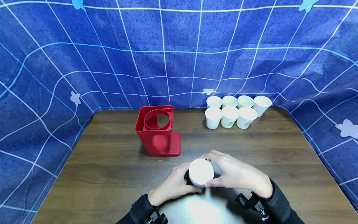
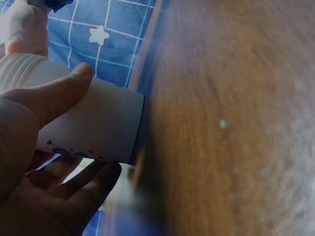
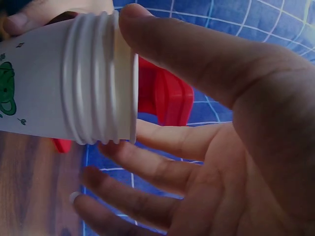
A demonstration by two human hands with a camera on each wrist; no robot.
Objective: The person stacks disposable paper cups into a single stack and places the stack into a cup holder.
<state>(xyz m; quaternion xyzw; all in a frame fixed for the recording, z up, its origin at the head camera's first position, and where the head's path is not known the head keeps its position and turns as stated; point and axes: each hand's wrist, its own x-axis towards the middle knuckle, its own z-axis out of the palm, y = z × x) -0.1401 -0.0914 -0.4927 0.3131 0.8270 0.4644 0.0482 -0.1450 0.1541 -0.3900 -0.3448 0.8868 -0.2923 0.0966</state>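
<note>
Taking the held stack of white paper cups (image 1: 201,172) as the clock's centre, blue cloth (image 1: 33,93) printed with white and pale-blue grid lines walls in the scene from nine o'clock through twelve to three. Pale stars sit on it, one (image 1: 75,98) at ten o'clock. The wooden table (image 1: 106,183), brown with darker streaks of grain, narrows toward its far edge, where the cloth hangs in shallow folds. A red holder (image 1: 167,146) with a round opening stands on the wood between ten and eleven. At eight, the left hand (image 1: 175,183) curls thumb and fingers around the stack's body. The stack is mouth up over the table; whether its base touches the wood I cannot tell. A bright glare (image 1: 202,211) whitens the surface at six. At three, the right hand (image 1: 236,172) lightly pinches the rims between thumb and forefinger, its other fingers loosely spread. Toward one o'clock, seven white cups (image 1: 229,116) stand in two rows near the far edge. A white star (image 1: 348,129) marks the cloth between two and three.
</note>
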